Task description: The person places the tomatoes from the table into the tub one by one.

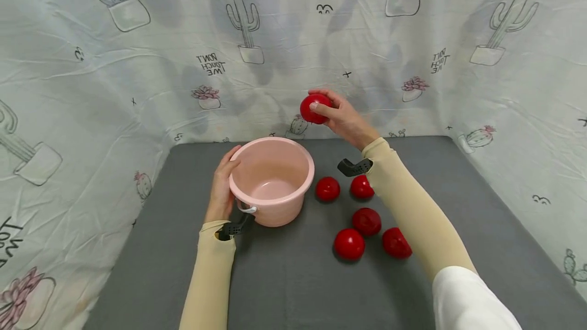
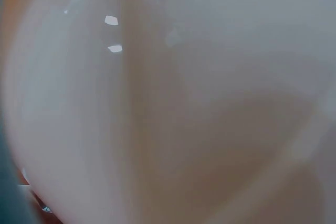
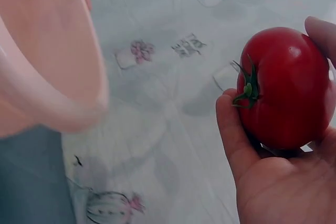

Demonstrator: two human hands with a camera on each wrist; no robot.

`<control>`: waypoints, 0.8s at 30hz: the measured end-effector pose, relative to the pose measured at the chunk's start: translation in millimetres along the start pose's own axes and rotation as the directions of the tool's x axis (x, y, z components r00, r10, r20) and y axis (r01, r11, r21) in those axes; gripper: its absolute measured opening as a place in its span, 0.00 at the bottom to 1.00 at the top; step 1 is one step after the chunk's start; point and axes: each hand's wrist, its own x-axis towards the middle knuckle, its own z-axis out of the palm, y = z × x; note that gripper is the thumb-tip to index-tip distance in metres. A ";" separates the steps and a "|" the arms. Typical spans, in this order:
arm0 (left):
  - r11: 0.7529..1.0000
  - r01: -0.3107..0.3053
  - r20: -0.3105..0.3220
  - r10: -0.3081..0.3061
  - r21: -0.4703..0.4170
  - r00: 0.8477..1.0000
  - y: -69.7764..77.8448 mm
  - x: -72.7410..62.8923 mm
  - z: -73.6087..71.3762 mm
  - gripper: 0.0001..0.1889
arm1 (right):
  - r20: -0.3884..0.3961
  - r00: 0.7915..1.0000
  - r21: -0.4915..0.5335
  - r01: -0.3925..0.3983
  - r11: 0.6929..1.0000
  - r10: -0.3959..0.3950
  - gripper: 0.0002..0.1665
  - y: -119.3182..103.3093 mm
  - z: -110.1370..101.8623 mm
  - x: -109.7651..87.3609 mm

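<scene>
My right hand [image 1: 341,116] holds a red tomato [image 1: 315,108] up in the air, right of and beyond the pink bucket [image 1: 286,202]. Thumb and fingers curl round the fruit, and the right wrist view shows its green stem [image 3: 248,90] facing the bucket side. My left hand [image 1: 223,180] grips the bucket's left rim, its fingertips over the edge. Inside, the bucket's bare pink bottom shows. A white handle end [image 1: 247,210] sits low on its near left side. In the left wrist view the blurred bucket wall [image 2: 68,103] fills nearly everything.
Several more tomatoes [image 1: 349,244] lie on the grey table [image 1: 293,284], right of the bucket; my right forearm [image 1: 412,208] partly covers two of them. A white cloth with cactus prints [image 1: 293,39] hangs along the back and both sides.
</scene>
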 end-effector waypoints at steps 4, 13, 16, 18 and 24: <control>1.000 -0.006 0.006 0.006 -0.003 1.000 -0.3 0.0 0.3 0.26 | 0.038 0.999 0.028 -0.029 0.999 0.028 0.28 12.0 10.4 5.8; 1.000 -0.008 -0.006 0.008 0.001 1.000 -0.9 0.7 -1.6 0.26 | 0.088 0.994 0.070 -0.068 0.995 0.062 0.28 34.7 35.5 16.6; 1.000 -0.009 -0.011 0.009 0.003 1.000 -1.2 0.6 -1.5 0.26 | 0.088 0.995 0.086 -0.048 0.995 0.041 0.28 41.4 42.5 21.6; 1.000 -0.011 -0.012 0.011 0.006 1.000 -1.2 0.5 -0.9 0.26 | 0.085 0.996 0.096 -0.034 0.995 0.026 0.29 44.5 46.1 24.3; 1.000 -0.018 -0.009 0.018 0.003 1.000 0.5 1.9 0.1 0.25 | 0.079 0.996 0.051 -0.036 0.998 0.032 0.32 50.0 51.4 29.1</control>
